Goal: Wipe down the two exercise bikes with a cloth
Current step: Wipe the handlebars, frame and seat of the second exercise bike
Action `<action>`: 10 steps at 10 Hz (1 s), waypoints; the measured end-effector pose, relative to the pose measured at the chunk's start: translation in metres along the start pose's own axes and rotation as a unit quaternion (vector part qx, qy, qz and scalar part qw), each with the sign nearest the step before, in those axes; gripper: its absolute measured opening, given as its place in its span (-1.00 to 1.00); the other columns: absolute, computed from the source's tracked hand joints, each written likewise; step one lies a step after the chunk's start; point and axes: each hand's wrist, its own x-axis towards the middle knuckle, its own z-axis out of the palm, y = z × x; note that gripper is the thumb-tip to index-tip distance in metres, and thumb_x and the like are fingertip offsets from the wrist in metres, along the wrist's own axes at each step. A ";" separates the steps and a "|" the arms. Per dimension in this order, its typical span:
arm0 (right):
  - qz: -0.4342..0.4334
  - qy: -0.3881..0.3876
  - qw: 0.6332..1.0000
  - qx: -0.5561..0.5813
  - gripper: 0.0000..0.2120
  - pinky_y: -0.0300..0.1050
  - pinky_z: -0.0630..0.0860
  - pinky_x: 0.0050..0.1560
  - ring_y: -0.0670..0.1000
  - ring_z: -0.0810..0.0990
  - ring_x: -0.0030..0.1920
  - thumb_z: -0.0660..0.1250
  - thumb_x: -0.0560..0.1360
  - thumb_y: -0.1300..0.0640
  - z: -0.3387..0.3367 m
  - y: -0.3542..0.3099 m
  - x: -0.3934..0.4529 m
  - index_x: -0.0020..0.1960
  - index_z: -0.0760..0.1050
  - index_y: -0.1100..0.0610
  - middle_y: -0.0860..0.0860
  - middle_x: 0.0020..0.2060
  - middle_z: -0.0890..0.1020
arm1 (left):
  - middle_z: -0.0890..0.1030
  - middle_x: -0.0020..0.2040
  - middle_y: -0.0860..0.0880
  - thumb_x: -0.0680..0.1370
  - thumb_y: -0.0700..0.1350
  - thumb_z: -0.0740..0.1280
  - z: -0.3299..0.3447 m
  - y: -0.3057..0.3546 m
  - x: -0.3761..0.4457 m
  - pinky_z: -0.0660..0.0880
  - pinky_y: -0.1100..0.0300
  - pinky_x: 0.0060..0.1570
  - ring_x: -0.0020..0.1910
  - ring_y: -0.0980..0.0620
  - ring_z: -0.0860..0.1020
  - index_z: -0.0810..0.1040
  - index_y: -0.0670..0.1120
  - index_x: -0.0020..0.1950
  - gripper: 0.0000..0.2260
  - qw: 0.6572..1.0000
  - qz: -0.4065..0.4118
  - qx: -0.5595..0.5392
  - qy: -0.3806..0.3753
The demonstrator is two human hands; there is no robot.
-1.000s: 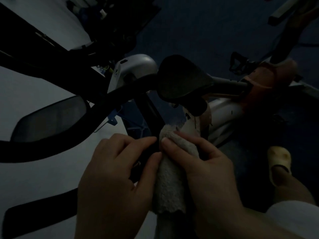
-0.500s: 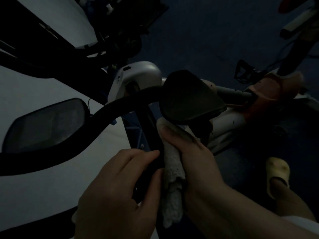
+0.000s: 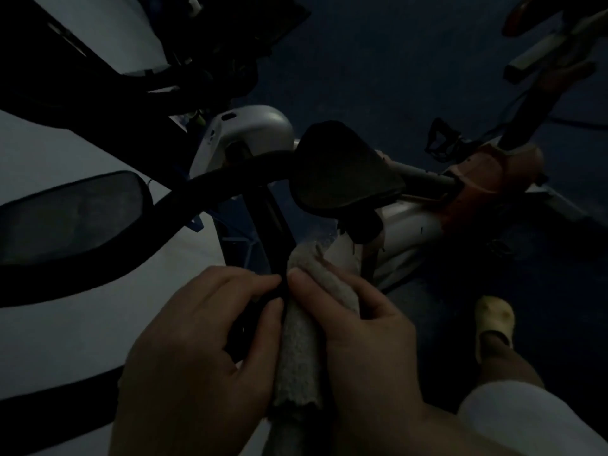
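The scene is very dark. A pale terry cloth point(image 3: 304, 327) is wrapped along a black upright bar point(image 3: 263, 225) of the near exercise bike. My right hand point(image 3: 368, 343) is closed over the cloth, thumb on top. My left hand point(image 3: 200, 350) grips the same black bar just left of the cloth, fingertips nearly touching the right thumb. Above the hands is a black saddle point(image 3: 342, 172) on a grey post. Behind it lies an orange and white exercise bike body point(image 3: 473, 192) with a black pedal point(image 3: 441, 139).
A black mesh pad point(image 3: 72, 212) and curved black handlebar point(image 3: 210, 189) cross the left side over a white surface point(image 3: 59, 330). A silver housing point(image 3: 243, 130) sits behind. Dark blue floor point(image 3: 394, 67) fills the back. My foot in a pale slipper point(image 3: 495, 320) stands at right.
My right hand has slid the cloth back down the bar from just under the saddle. The left hand keeps its grip on the bar.
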 end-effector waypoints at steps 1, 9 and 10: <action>-0.011 -0.024 0.999 -0.032 -0.84 -0.27 0.60 -0.30 -0.01 0.72 -0.21 0.51 0.27 0.33 -0.002 -0.004 -0.011 -0.18 0.70 0.15 0.06 -0.25 0.73 | 0.54 -0.02 0.17 0.44 -0.05 0.42 0.004 0.000 -0.002 0.48 0.15 -0.05 0.01 0.15 0.51 0.57 0.07 0.06 -0.79 0.999 -0.025 -0.038 0.007; -0.541 0.067 0.539 -0.642 -0.92 -0.31 0.53 -0.11 -0.17 0.59 -0.08 0.51 0.39 0.15 -0.159 -0.351 0.041 -0.12 0.67 0.07 -0.15 -0.09 0.59 | 0.56 0.01 0.11 0.45 0.00 0.38 0.079 0.242 0.170 0.47 0.15 -0.07 -0.02 0.06 0.52 0.55 0.04 0.08 -0.78 0.980 -0.012 -0.184 0.068; -0.550 0.035 0.533 -0.642 -0.91 -0.40 0.48 -0.12 -0.21 0.59 -0.09 0.52 0.37 0.16 -0.166 -0.399 0.051 -0.13 0.67 0.05 -0.19 -0.11 0.59 | 0.55 0.01 0.12 0.45 -0.01 0.39 0.091 0.275 0.199 0.40 0.20 -0.07 0.01 0.07 0.50 0.55 0.05 0.09 -0.78 0.977 -0.055 -0.188 0.084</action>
